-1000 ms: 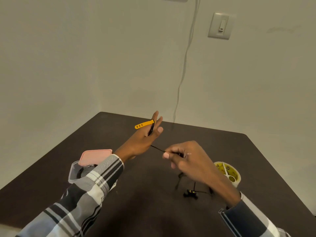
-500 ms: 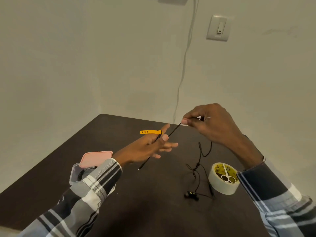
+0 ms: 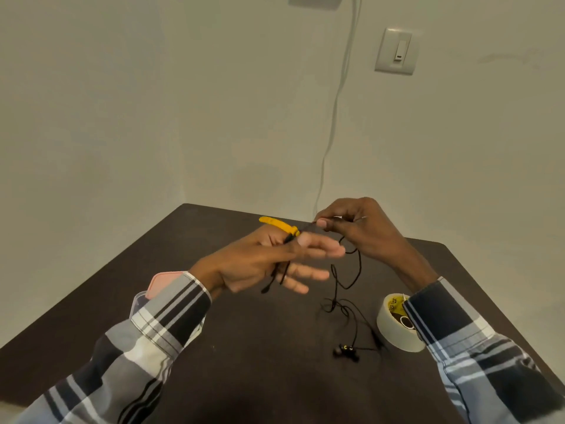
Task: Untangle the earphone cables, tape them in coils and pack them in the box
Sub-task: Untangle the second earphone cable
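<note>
My left hand [image 3: 263, 264] is held out over the dark table [image 3: 244, 377] with its fingers stretched. Its thumb pinches the black earphone cable [image 3: 336, 280] and a yellow strap [image 3: 276, 224] against the index finger. A loop of cable hangs across the left palm. My right hand [image 3: 367, 234] pinches the same cable just right of the left fingertips. From there the cable drops in loose loops to the earbuds [image 3: 345, 351] lying on the table. The clear box [image 3: 139, 304] with a pink lid [image 3: 162, 281] sits behind my left sleeve, mostly hidden.
A roll of pale tape [image 3: 389, 332] stands at the right beside my right sleeve, with small scissors [image 3: 406, 322] resting in its core. The table sits in a wall corner; a white wire [image 3: 333, 117] runs down the wall behind.
My right hand rose from low over the table, drawing the cable up, then came in close to my left fingertips. The left hand turned flatter, and cable now hangs across its palm.
</note>
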